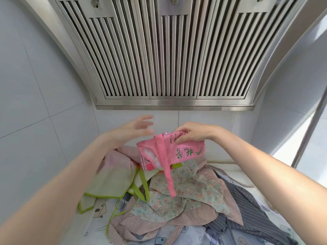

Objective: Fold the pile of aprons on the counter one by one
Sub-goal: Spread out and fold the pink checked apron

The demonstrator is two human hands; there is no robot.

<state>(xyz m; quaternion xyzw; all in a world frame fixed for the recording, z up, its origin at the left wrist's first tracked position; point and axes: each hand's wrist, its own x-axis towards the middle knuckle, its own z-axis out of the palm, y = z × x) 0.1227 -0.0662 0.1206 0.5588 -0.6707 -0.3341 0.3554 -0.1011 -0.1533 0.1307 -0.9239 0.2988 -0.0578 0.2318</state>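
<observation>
— Pink folded apron, green characters on it, held up above the heap, at about 12 o'clock from the pile's middle. Held by which hand?

— By the right hand: fingers curled over the top edge, thumb pinching from below. Pink strap dangling from the bundle down to the floral cloth.

— And the left hand?

— Blurred, fingers spread wide and straight, holding nothing, just at 9 o'clock of the pink bundle, not clearly touching it.

— Below?

— Heaped, unfolded aprons on the counter: green-trimmed apron at 9 o'clock of the pile, floral apron in the middle, dotted pinkish apron under it toward 6 o'clock, grey striped apron at 4 o'clock. Pale printed cloth showing beneath at 7 o'clock.

— Overhead?

— Steel range hood with slatted filters at 12 o'clock, white wall tiles at 9 o'clock, bright window at 3 o'clock.
</observation>
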